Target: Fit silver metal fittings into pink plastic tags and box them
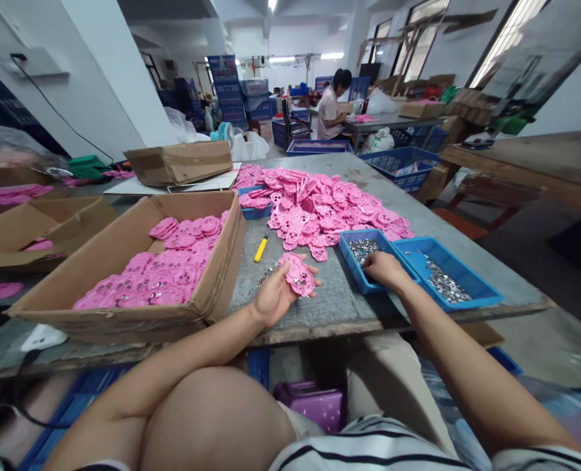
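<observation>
Far left, an open carton [45,226] of pink pieces, partly hidden behind a larger cardboard box [123,324]. The larger box holds layered pink plastic pieces [160,278]; lower layers are covered. Behind, stacked blue boxes [226,85] bear pale printing, too small for me to read.

On the grey tabletop [251,294], a yellow-handled screwdriver [261,250] lies beside the box, tip towards the pile. Next, small metal parts [267,271], partly masked by the left hand [275,297]. That hand is palm up, forearm angled in from lower left, thumb and fingers grasping one pink plastic plate [299,275] above the table. Fine detail on the plate is blurred.

Beyond it, a heap of pink plates [324,203] half buries a small blue tray [256,213].

Right of these, the right hand [385,269] is knuckles up, fingers bent down into a blue parts tray [352,267]; fingertips are hidden, so I cannot tell whether they pinch anything. Touching it, a second blue tray [477,303] holds silvery parts [447,282].
</observation>
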The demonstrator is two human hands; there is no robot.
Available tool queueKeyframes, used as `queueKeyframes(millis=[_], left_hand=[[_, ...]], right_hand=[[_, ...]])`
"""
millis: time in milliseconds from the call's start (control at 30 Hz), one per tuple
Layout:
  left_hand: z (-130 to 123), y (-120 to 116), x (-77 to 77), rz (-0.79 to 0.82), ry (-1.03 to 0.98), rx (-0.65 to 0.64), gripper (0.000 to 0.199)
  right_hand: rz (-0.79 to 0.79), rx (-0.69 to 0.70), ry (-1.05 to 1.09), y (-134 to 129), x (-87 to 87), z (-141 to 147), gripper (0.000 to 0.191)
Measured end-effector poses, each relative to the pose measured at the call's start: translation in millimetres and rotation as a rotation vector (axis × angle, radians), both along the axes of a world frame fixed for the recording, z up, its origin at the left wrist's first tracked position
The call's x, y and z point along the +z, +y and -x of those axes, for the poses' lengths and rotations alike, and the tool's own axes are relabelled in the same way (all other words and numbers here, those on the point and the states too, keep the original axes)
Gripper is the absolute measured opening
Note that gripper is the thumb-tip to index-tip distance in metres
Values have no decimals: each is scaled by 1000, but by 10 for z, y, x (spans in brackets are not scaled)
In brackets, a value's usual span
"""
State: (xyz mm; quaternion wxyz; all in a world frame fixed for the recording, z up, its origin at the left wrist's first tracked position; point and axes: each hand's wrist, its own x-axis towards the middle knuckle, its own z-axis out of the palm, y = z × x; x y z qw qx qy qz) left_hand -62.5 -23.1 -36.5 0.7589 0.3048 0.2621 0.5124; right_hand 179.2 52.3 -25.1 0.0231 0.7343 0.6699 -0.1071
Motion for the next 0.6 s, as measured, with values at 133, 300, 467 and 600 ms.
queueKeyframes(millis=[133, 300, 467, 600], left_hand=[[-6, -3, 11, 4, 10, 5, 33], [5, -7, 8, 0, 15, 5, 34], [18, -10, 0, -13, 3, 3, 35], [13, -15, 13, -8, -1, 6, 36]], right_hand=[[-14, -3, 12, -13, 15, 9, 25], [-35, -21, 15, -2, 12, -6, 23], [-67, -35, 36, 0, 10, -23, 20], [-97, -40, 63, -1, 14, -39, 17]])
